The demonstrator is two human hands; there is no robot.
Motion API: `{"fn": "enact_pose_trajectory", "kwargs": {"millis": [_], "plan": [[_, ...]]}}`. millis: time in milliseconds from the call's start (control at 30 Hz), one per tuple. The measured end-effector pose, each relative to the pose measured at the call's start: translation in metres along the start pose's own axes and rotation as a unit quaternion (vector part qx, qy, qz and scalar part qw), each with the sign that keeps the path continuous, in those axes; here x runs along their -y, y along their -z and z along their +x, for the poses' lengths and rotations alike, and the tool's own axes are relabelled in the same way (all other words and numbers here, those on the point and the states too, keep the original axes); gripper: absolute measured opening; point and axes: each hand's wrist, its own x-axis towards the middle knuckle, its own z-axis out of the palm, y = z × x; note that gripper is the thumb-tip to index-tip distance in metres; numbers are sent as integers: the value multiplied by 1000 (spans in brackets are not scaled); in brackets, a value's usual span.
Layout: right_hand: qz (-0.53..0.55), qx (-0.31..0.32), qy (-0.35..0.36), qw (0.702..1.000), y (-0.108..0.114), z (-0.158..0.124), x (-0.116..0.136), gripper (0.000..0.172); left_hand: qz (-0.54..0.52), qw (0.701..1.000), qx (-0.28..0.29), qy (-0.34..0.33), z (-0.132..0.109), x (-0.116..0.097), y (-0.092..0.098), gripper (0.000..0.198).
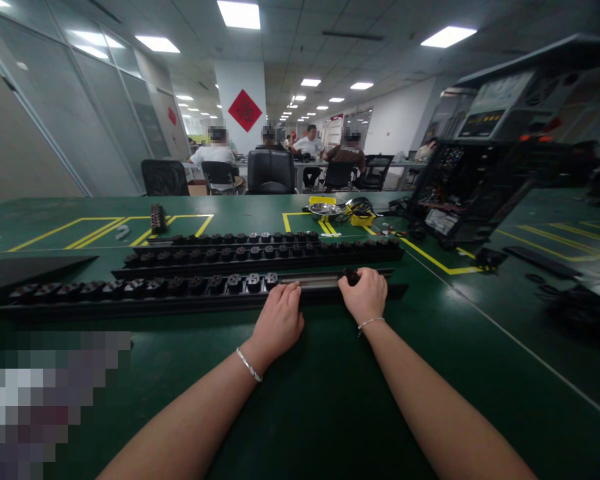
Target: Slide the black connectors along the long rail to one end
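Observation:
Three long black power strips lie across the green table; the nearest strip (145, 291) carries a row of black socket modules on its left part and a bare metal channel (316, 281) on its right. My left hand (279, 318) rests with curled fingers on the strip's front edge, just right of the last fitted socket (271, 280). My right hand (365, 294) is closed over a small black socket module (351, 275) at the channel. Both wrists wear thin bracelets.
Two more filled strips (260, 253) lie behind. An open computer case (460, 190) stands at the right. A metal bowl and yellow box (330, 209) sit at the back. People sit at desks beyond the table. A dark flat panel (25, 270) lies at the left.

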Motion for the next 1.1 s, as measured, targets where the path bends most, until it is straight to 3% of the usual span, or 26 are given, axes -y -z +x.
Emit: {"fn": "enact_pose_trajectory", "kwargs": {"millis": [1100], "plan": [[-36,-9,-33,999,4,11,-19,29,-13,1000,-1,2,0,2,0,46]]}}
